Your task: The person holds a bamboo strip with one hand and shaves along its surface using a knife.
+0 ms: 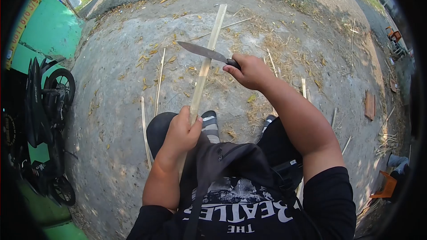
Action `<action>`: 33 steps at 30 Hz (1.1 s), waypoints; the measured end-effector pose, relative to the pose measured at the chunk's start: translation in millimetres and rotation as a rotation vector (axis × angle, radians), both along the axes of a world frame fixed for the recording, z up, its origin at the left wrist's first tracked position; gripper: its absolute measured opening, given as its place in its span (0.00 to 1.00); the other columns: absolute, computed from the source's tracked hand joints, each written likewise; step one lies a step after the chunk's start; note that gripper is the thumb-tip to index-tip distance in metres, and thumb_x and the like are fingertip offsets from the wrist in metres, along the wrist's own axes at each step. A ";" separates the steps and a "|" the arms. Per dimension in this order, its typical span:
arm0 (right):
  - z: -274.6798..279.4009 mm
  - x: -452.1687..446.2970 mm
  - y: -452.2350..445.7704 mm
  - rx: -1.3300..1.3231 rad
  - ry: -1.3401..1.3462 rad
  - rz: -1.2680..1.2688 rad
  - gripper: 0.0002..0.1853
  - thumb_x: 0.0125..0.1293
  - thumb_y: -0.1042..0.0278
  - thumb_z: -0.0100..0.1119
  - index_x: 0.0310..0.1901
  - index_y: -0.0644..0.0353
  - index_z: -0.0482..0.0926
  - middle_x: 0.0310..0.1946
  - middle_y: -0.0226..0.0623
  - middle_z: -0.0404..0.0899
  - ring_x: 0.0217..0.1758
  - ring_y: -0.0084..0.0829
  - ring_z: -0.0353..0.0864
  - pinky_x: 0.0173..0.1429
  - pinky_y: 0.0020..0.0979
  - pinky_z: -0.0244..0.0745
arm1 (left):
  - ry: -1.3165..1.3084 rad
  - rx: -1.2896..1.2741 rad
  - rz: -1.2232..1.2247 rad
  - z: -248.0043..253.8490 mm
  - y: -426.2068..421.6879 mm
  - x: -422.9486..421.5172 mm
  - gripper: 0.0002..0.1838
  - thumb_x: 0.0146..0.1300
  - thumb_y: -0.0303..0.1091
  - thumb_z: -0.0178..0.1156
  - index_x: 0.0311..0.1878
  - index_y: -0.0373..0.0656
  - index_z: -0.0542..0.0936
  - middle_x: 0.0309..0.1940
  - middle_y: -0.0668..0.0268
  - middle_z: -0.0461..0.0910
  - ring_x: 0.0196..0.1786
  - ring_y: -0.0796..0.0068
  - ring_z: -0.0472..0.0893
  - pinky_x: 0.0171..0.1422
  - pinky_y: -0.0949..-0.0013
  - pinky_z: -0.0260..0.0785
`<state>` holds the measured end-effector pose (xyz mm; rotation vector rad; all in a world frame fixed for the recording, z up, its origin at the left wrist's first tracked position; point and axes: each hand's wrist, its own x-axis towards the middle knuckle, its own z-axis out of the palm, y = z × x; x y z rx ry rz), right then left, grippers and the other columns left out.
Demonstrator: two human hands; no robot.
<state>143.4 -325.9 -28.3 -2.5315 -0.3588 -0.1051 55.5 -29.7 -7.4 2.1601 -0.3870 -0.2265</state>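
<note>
My right hand (pixel 250 72) is closed round the dark handle of a knife (pixel 202 51), its broad blade pointing left. The blade lies across a long pale strip that looks like split bamboo (pixel 207 67), crossing its upper part. Lower down the same strip, my left hand (pixel 183 129) wraps round it beside my left knee. The strip slants up and away from me, its far end above the ground and its near end partly hidden behind my left forearm. Whether the blade cuts into the strip or only rests on it, I cannot tell.
Several thin strips, one a pale stick (pixel 160 80), lie on the concrete ground (pixel 113 120) among dry leaves and shavings. A black motorbike (pixel 49 129) stands at the left by a green wall (pixel 53 26). A brick-coloured block (pixel 370 105) and an orange chair (pixel 384 186) are at the right.
</note>
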 end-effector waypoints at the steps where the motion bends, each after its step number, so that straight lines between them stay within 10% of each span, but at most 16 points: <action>1: -0.9 -4.1 2.7 -0.030 -0.027 0.050 0.28 0.75 0.35 0.58 0.40 0.59 0.79 0.28 0.51 0.84 0.37 0.59 0.85 0.43 0.55 0.78 | 0.000 0.005 0.008 -1.4 1.1 0.3 0.12 0.72 0.32 0.62 0.47 0.31 0.76 0.28 0.54 0.82 0.31 0.61 0.82 0.38 0.61 0.72; 7: 3.4 -1.7 12.3 0.040 0.063 -0.013 0.29 0.75 0.35 0.57 0.41 0.60 0.80 0.29 0.52 0.84 0.38 0.60 0.85 0.44 0.55 0.78 | 0.034 -0.036 0.022 14.2 -2.9 -1.7 0.12 0.70 0.32 0.62 0.42 0.32 0.72 0.27 0.44 0.81 0.32 0.42 0.85 0.37 0.54 0.74; 33: -3.7 6.4 -5.8 -0.019 0.092 -0.072 0.28 0.74 0.35 0.59 0.41 0.59 0.81 0.29 0.52 0.84 0.38 0.58 0.86 0.43 0.54 0.79 | 0.012 0.102 -0.037 -2.5 5.6 0.3 0.12 0.70 0.32 0.63 0.44 0.32 0.73 0.31 0.47 0.82 0.35 0.47 0.85 0.41 0.55 0.74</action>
